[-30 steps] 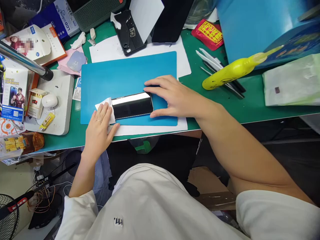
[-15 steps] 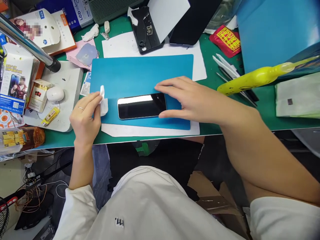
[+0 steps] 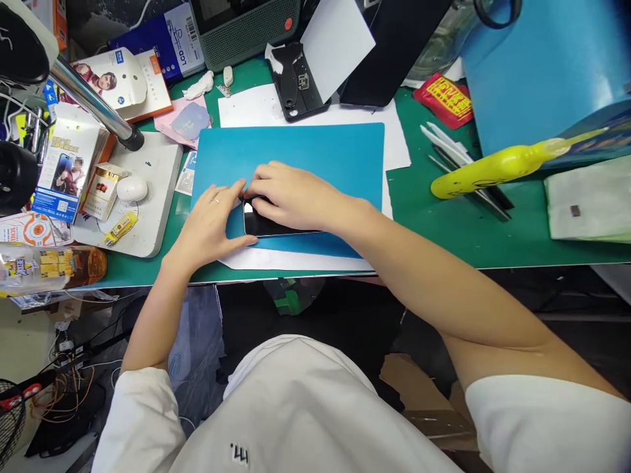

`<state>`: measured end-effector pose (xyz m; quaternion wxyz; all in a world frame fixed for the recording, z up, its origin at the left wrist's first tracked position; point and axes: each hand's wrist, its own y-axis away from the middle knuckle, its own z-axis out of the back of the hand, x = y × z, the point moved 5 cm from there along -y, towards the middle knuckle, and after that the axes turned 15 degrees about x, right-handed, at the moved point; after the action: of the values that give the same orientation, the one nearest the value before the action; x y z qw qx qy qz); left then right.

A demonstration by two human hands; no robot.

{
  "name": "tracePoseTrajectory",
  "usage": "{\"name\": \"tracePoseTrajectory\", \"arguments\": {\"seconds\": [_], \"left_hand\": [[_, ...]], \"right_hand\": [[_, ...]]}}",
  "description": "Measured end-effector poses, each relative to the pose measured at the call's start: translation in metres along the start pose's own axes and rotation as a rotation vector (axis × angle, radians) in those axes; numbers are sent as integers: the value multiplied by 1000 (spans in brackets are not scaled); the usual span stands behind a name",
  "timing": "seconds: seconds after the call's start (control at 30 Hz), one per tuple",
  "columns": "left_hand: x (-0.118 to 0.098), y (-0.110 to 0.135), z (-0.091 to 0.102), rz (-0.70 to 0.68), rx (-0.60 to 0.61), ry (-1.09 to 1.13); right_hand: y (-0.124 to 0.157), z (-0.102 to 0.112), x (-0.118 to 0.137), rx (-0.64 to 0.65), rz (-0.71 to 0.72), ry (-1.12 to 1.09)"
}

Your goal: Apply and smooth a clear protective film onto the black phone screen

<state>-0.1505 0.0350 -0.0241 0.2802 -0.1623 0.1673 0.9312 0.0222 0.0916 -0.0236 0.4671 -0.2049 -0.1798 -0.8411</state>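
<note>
Black phone lies flat on a blue mat beneath the curled right hand; whether it pinches anything, I cannot tell. Beside it, the left hand spreads around the phone's end; light, even pressure probably suits it.

place: likely electronics workshop | signs: green workbench, blue mat, phone, LCD box
</note>
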Motion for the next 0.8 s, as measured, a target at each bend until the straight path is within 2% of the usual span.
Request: {"name": "tracePoseTrajectory", "arguments": {"seconds": [0.17, 0.4, 0.8], "left_hand": [[8, -8, 4, -49, -2, 22], [10, -7, 0, -41, -19, 49], [12, -6, 1, -45, -34, 56]], "right_hand": [[-3, -11, -3, -123, -25, -36], [-4, -17, -5, -217, 7, -89], [-5, -17, -3, -203, -5, -109]]}}
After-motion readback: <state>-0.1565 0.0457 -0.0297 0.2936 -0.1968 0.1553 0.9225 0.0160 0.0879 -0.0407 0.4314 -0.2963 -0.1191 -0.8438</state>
